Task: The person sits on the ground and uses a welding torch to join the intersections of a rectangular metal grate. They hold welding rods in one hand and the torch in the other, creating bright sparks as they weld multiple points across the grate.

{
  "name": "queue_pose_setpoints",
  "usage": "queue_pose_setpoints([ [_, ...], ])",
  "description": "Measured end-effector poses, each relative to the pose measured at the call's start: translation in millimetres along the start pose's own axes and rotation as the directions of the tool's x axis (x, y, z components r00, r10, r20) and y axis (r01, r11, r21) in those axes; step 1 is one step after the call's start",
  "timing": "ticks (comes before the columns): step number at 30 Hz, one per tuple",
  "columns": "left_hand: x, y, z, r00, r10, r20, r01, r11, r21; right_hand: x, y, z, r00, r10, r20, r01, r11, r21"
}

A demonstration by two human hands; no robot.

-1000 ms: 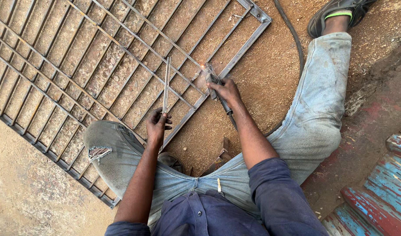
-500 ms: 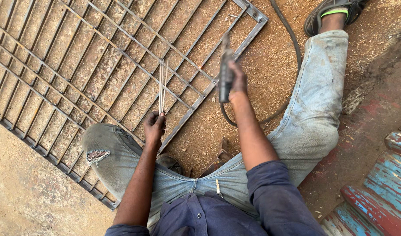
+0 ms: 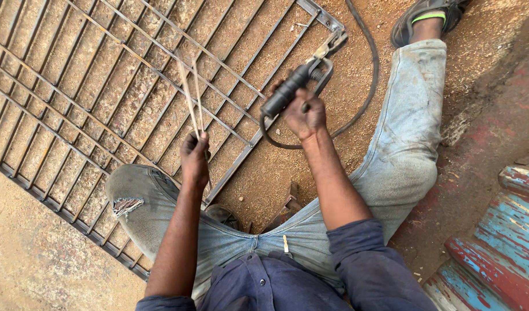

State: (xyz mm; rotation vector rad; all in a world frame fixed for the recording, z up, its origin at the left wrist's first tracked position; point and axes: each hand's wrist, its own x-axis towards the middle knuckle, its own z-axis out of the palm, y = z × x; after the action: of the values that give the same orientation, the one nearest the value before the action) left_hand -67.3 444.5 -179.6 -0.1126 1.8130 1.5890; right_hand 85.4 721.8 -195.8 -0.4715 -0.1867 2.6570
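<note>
Rods in one hand, holder in the other

Now the left hand [image 3: 194, 154] pinches thin welding rods [image 3: 191, 95] upright above the knee, tips well off the metal grille [image 3: 74, 103]. Right hand [image 3: 303, 115], fingers wrapped tight, clamps the black electrode holder [image 3: 296, 86], jaw end raised toward the rods, probably for loading one. Its cable [image 3: 365, 86] loops across sandy ground [image 3: 276, 173] beside the outstretched leg.

No packages, labels, signs or screens in view.
</note>
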Motion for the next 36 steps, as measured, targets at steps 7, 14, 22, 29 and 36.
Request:
queue_pose_setpoints([
  [7, -15.1, 58.8, -21.3, 0.978, 0.208, -0.001, -0.203, 0.951, -0.234, -63.1, 40.1, 56.1, 0.973, 0.212, 0.088, -0.213, 0.977, -0.001],
  [14, -35.7, 80.5, -58.9, 0.96, 0.28, -0.026, -0.273, 0.907, -0.321, -131.6, 98.3, 58.1, 0.945, 0.312, -0.1, -0.325, 0.929, -0.175],
  [22, -50.6, 85.6, -84.6, 0.973, 0.215, -0.08, -0.225, 0.964, -0.141, -123.3, 103.1, 19.4, 0.934, 0.177, -0.309, -0.303, 0.851, -0.429],
  [29, -57.2, 86.8, -87.7, 0.981, 0.188, -0.048, -0.194, 0.962, -0.19, -137.8, 132.7, 22.6, 0.948, 0.312, -0.061, -0.269, 0.686, -0.676],
  [36, -60.4, 87.1, -91.6, 0.975, 0.206, -0.087, -0.221, 0.945, -0.24, -142.4, 130.5, 25.2, 0.949, 0.296, -0.108, -0.264, 0.561, -0.784],
])
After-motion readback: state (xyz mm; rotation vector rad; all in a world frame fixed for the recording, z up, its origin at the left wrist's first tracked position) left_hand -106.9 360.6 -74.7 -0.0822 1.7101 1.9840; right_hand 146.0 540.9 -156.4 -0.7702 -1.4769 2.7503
